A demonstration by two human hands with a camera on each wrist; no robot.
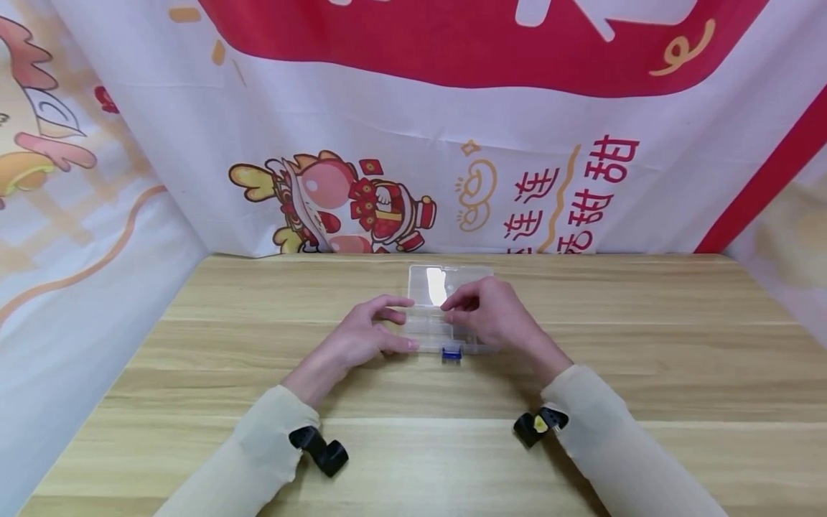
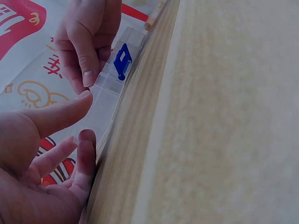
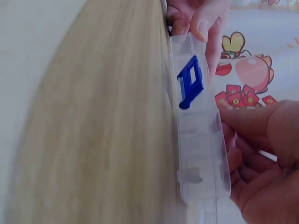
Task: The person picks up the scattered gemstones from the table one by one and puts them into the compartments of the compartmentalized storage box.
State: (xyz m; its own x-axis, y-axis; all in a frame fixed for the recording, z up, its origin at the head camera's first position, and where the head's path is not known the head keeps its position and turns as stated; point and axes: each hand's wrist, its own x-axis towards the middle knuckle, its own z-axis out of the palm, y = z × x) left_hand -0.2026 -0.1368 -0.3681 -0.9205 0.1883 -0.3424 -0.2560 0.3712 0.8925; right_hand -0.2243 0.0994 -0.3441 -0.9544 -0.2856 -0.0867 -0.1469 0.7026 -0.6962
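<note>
The left hand (image 1: pixel 365 332), fingers loosely spread, touches the box (image 1: pixel 423 327), open on the table (image 1: pixel 420 459); the right hand (image 1: pixel 496 314) bends over it, pinching anything or not I cannot tell; a bump could skid it or drop its lid (image 1: pixel 420 286).

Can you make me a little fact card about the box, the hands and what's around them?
Box: clear plastic compartment box, lid open
Front: blue latch
Left hand: touches the box's left end
Right hand: over the compartments; any held thing is hidden
Surface: wood-grain table
Behind: cartoon-printed cloth
</note>
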